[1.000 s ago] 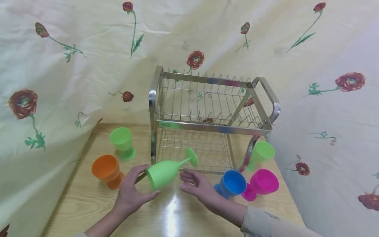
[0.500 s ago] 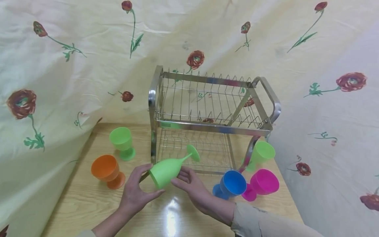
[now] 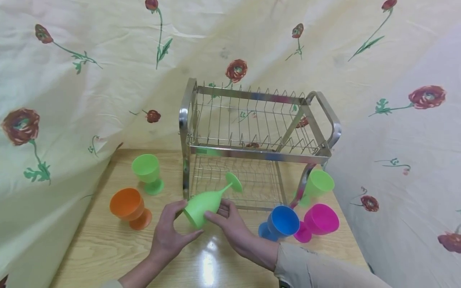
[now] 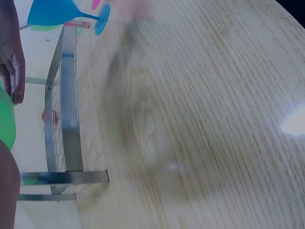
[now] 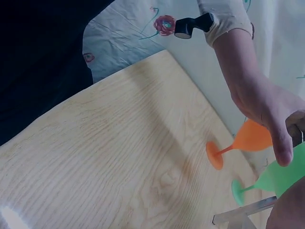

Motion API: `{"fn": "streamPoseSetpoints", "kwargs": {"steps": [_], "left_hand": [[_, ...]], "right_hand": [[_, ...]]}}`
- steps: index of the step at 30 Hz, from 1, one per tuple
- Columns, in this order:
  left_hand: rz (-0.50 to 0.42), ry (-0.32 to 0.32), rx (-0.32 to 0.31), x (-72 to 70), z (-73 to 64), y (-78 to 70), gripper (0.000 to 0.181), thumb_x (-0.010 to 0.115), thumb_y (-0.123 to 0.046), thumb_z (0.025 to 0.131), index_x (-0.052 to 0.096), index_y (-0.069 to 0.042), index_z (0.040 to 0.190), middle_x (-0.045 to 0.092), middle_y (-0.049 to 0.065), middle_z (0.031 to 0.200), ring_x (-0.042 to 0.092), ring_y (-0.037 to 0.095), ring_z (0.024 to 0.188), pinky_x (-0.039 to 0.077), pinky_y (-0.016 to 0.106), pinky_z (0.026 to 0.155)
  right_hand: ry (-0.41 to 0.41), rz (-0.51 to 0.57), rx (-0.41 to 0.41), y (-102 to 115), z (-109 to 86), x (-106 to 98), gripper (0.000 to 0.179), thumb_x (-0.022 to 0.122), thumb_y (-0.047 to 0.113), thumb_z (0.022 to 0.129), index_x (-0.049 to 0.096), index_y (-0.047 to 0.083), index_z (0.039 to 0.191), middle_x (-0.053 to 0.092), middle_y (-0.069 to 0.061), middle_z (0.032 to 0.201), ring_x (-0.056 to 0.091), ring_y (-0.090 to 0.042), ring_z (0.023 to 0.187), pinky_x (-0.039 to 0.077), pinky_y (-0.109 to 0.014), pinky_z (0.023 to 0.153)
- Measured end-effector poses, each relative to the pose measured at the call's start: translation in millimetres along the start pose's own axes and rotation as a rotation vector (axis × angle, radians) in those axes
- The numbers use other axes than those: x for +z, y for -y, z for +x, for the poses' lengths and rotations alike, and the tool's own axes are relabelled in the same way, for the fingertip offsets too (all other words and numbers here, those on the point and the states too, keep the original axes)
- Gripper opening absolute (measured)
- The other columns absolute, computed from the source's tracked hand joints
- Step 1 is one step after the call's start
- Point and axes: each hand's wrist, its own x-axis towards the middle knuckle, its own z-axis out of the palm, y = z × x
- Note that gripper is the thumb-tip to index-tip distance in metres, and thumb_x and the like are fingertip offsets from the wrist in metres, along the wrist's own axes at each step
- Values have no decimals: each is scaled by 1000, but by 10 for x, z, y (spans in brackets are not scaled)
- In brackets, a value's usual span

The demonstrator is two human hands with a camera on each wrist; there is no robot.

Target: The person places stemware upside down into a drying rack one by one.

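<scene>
A green plastic goblet is held tilted in the air in front of the rack, its rim toward the lower left and its foot up to the right. My left hand grips it at the rim, thumb below and fingers above. With the thumb on the bowl and the fingers behind it, my right hand holds it from the other side. In the left wrist view, part of the right hand and a piece of green bowl show at the left edge. The left hand appears in the right wrist view.
A two-tier metal dish rack stands at the back of the wooden table. Left of it are a green goblet and an orange goblet. To the right stand blue, pink and green goblets.
My right hand has moved left and closed on the goblet's bowl, where it was apart from it before. The left hand and the goblet have shifted slightly right.
</scene>
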Motion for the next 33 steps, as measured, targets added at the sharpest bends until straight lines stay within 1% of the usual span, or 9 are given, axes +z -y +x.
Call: {"fn": "streamPoseSetpoints", "kwargs": {"steps": [3, 10, 14, 18, 21, 27, 29, 33], "left_hand": [[22, -3, 2, 39, -8, -11, 98, 106, -11, 53, 57, 6, 135, 61, 18, 130, 62, 26, 119, 47, 17, 111], [111, -45, 64, 104, -26, -15, 95, 104, -22, 55, 57, 7, 132, 62, 20, 130, 62, 32, 116, 44, 15, 114], [156, -83, 97, 147, -30, -30, 95, 105, -23, 53, 57, 6, 131, 63, 19, 129, 64, 33, 115, 46, 17, 112], [181, -100, 99, 186, -41, -46, 96, 106, -22, 51, 57, 4, 130, 63, 18, 130, 65, 32, 115, 49, 20, 110], [198, -102, 90, 207, -50, -51, 96, 107, -23, 52, 57, 3, 130, 63, 17, 131, 65, 31, 116, 53, 24, 106], [231, -108, 79, 251, -55, -54, 96, 106, -26, 53, 56, 3, 129, 63, 17, 131, 66, 32, 115, 61, 34, 95], [236, -104, 71, 258, -56, -64, 95, 106, -26, 54, 56, 3, 129, 62, 17, 131, 66, 32, 114, 62, 35, 92], [248, -111, 83, 273, -50, -75, 98, 107, -25, 52, 54, 2, 130, 62, 17, 132, 66, 31, 113, 64, 36, 87]], "right_hand": [[-14, 9, 0, 6, 11, 7, 86, 77, 25, 99, 25, -7, 158, 43, -31, 157, 45, -45, 146, 34, -63, 125], [-57, 21, 0, 7, 50, 30, 86, 80, 25, 97, 27, -7, 157, 49, -28, 152, 50, -40, 141, 37, -60, 124], [-76, 22, 2, 5, 66, 34, 86, 81, 26, 96, 28, -7, 156, 51, -26, 148, 53, -37, 138, 38, -59, 123], [-85, 25, 4, -4, 81, 29, 85, 81, 25, 96, 29, -5, 156, 52, -25, 147, 54, -35, 135, 39, -59, 123], [-98, 21, 4, -7, 94, 40, 86, 82, 25, 95, 30, -5, 156, 52, -24, 147, 55, -35, 134, 40, -58, 122], [-114, 25, -12, 8, 120, 58, 84, 81, 23, 95, 30, -4, 156, 53, -24, 146, 57, -33, 131, 45, -53, 119], [-112, 29, -15, 14, 123, 57, 83, 81, 22, 96, 30, -4, 155, 54, -24, 146, 58, -33, 131, 45, -53, 119], [-109, 36, -12, 15, 133, 47, 82, 81, 22, 96, 30, -3, 155, 54, -24, 147, 58, -34, 133, 44, -53, 120]]}}
